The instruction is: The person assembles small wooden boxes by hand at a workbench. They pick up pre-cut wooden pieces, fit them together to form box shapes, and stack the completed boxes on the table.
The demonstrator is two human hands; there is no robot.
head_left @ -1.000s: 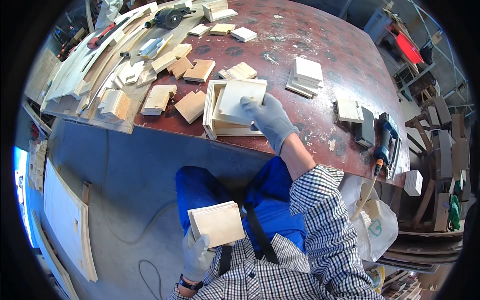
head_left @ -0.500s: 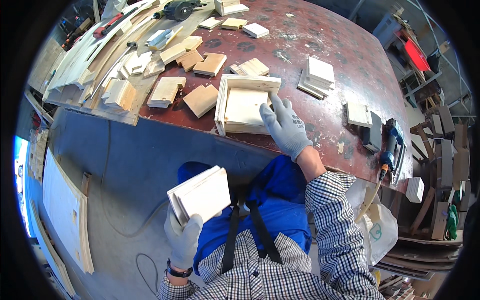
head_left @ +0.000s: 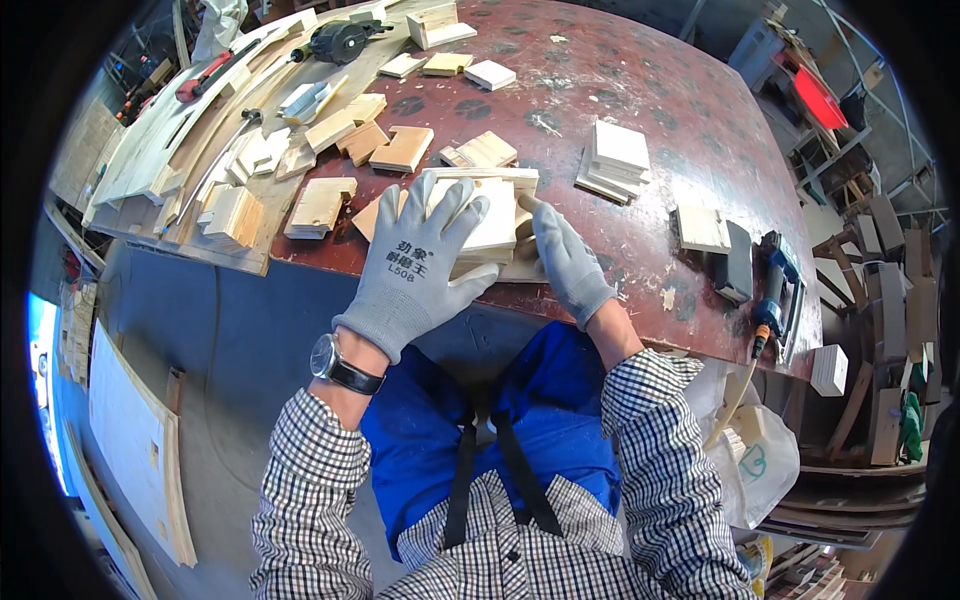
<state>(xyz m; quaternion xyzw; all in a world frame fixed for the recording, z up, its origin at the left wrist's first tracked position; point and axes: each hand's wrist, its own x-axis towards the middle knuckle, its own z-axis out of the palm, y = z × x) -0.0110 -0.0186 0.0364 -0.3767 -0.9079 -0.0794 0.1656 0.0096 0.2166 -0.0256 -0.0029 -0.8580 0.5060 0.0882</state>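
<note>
A stack of pale square wooden boards [head_left: 492, 225] sits over a shallow wooden box [head_left: 524, 178] at the table's near edge. My left hand [head_left: 420, 255], in a grey glove, spans the stack, its fingers spread over the far left side and its thumb at the near edge. Much of the box is hidden beneath the boards and the hand. My right hand [head_left: 570, 258], gloved too, rests against the box's right side with fingers stretched out and nothing visibly held in them.
Notched wooden pieces [head_left: 403, 148] lie beyond the box. Another board stack [head_left: 618, 155] stands to the right, with a dark block [head_left: 735, 262] and a blue nail gun [head_left: 776, 290] with a hose near the right edge. A black power tool [head_left: 345, 42] lies at the far left.
My left hand has carried the board stack from near my lap up onto the box. My right hand has shifted slightly and now lies along the box's right side.
</note>
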